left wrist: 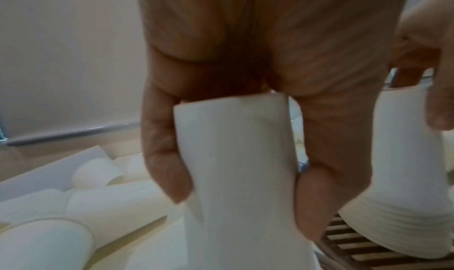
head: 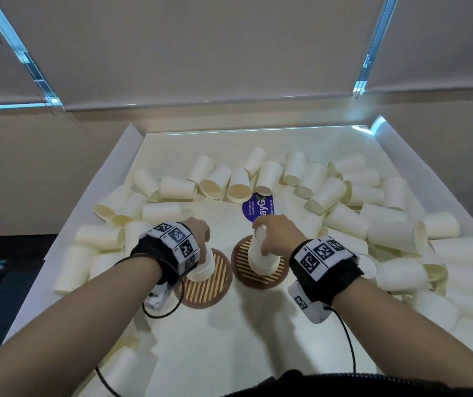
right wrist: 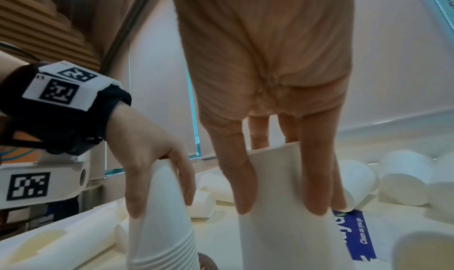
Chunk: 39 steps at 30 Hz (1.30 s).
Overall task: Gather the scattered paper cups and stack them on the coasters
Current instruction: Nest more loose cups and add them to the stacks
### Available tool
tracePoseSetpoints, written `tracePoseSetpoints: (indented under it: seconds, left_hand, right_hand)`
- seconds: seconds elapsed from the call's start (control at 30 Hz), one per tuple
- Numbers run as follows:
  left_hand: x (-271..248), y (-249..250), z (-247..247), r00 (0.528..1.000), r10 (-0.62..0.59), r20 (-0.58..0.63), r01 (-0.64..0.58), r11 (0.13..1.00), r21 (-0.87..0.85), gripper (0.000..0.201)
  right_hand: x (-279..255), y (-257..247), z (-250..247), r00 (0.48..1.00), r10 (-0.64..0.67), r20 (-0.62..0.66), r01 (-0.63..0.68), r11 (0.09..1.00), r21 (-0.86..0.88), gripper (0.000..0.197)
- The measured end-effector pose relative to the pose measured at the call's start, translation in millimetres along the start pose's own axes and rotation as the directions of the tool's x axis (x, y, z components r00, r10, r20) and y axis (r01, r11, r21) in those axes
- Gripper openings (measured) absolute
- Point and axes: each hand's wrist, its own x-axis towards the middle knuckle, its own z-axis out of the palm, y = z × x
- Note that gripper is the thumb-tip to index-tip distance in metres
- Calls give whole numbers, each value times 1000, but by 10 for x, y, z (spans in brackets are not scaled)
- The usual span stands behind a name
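While each hand presses a cup down onto its own upturned stack, the likeliest trouble is a tilt: the stacks are tall, narrow at the top and flared only at the rims, so a push off the axis could lean one over and tip it from under the palm. The left hand (head: 198, 233) has thumb and fingers curled round the top of the left stack (head: 202, 266), which stands under it on the left coaster (head: 211, 285); the right hand (head: 276, 232) is clamped the same way on the right stack (head: 261, 256), set directly below it on the right coaster (head: 258, 263). Thin paper walls may also crumple if squeezed hard, and a cup forced on crooked could jam. Both coasters are round, brown and slatted with pale stripes, a ribbed face that may let a rim sit unevenly. Nested rims at the foot of each stack show as fine stacked ridges in the wrist views. Loose cups (head: 327, 193) lie on their sides beyond and to both sides of the hands, matte, cream-white, tapered, so a wrist swung wide could send them rolling. Past the right hand's knuckles a blue sticker (head: 258, 209) lies flat on the smooth white tray (head: 109, 179).
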Motion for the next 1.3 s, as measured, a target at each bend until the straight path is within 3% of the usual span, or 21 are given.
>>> tracePoseSetpoints:
  seconds: [0.1, 0.2, 0.37, 0.47, 0.53, 0.63, 0.77, 0.83, 0.9, 1.0, 1.07, 1.13, 1.23, 1.3]
  left_hand:
    - [192, -60, -80, 999, 6, -35, -6, 1000, 0, 44]
    - [248, -119, -156, 991, -26, -128, 17, 997, -72, 25]
    - [265, -151, -255, 995, -34, -92, 25, 995, -95, 73]
    - [128, 115, -336, 967, 123, -223, -159, 975, -153, 89]
    - [39, 365, -424, 908, 280, -312, -367, 890, -270, 91]
    - [49, 679, -444, 857, 423, -293, -499, 823, -272, 77]
    - [201, 795, -296, 865, 455, -213, -475, 878, -55, 45]
    - [259, 769, -233, 880, 418, -227, -441, 896, -60, 47]
    - [258, 750, -224, 876, 381, -295, -435, 889, -142, 67]
    - [157, 815, -340, 814, 337, -472, -532, 759, -376, 92]
    - [40, 919, -433, 780, 336, -527, -602, 631, -489, 87]
    - [-57, 1001, -473, 784, 338, -520, -617, 512, -598, 75]
    - [-111, 1032, -457, 824, 302, -480, -566, 397, -723, 64]
    - [-117, 1037, -427, 838, 281, -467, -545, 458, -702, 62]
  right_hand:
    - [118, -18, -22, 1000, -16, -10, 16, 1000, 20, 58]
    - [202, -15, -58, 1000, -15, 6, 15, 999, 45, 67]
    - [292, 238, -258, 985, 109, 137, -117, 992, 52, 94]
    - [403, 513, -220, 967, 248, 53, -248, 969, -1, 89]
    - [450, 647, -54, 956, 293, -4, -292, 952, -89, 75]
    - [451, 784, 171, 953, 298, -62, -304, 933, -193, 54]
    - [411, 868, 100, 934, 305, -187, -303, 952, 41, 47]
    - [328, 872, -82, 894, 336, -296, -287, 937, 198, 45]
    - [203, 883, -303, 873, 346, -344, -230, 914, 335, 38]
    - [-10, 837, -570, 939, 311, -149, -150, 757, 636, 23]
    - [-125, 772, -647, 978, 206, 3, -126, 586, 800, 23]
    - [-204, 760, -678, 988, 148, 53, -122, 509, 852, 23]
    - [-322, 813, -692, 987, 133, 85, -147, 586, 797, 19]
    - [-401, 914, -701, 969, 231, 84, -230, 733, 640, 22]
